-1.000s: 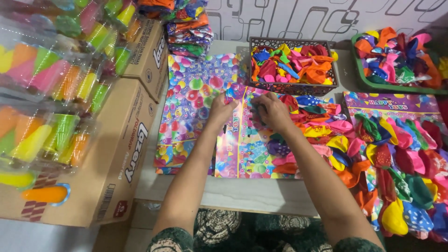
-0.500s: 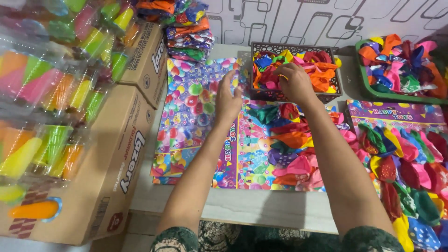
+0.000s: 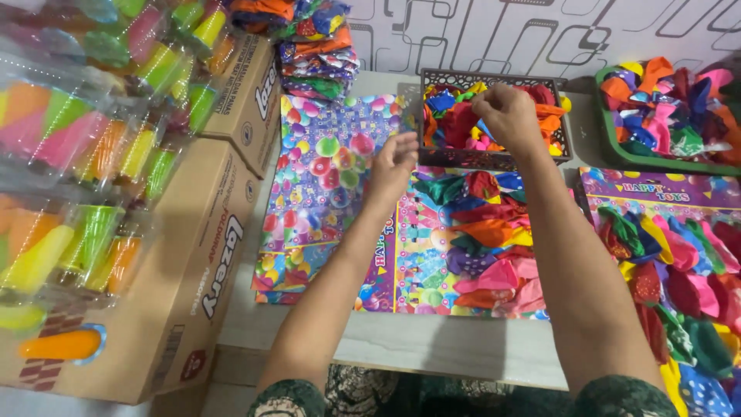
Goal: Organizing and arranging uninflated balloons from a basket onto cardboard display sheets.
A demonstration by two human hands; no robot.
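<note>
My right hand (image 3: 505, 116) reaches into a dark brown plastic basket (image 3: 494, 160) full of loose flat balloons (image 3: 459, 123); its fingers are bunched, pinching one balloon. My left hand (image 3: 394, 158) hovers with loosely curled, parted fingers and holds nothing, just left of the basket. It is over the top edge of a bright printed card (image 3: 409, 255). Rows of flat balloons (image 3: 486, 232) cover the right half of that card. A stack of bare printed cards (image 3: 324, 170) lies to its left.
Another card (image 3: 664, 262) packed with balloons lies at the right, behind it a green tray (image 3: 617, 147) of balloons. Cardboard boxes (image 3: 193, 262) and clear packets of colourful toys (image 3: 77, 154) crowd the left. Bagged balloons (image 3: 316, 46) are stacked at the back. The table's front edge (image 3: 432, 351) is near me.
Both hands left the card, where they were working together. My right hand went up into the basket and closed its fingers there; my left hand drifted up and slightly right.
</note>
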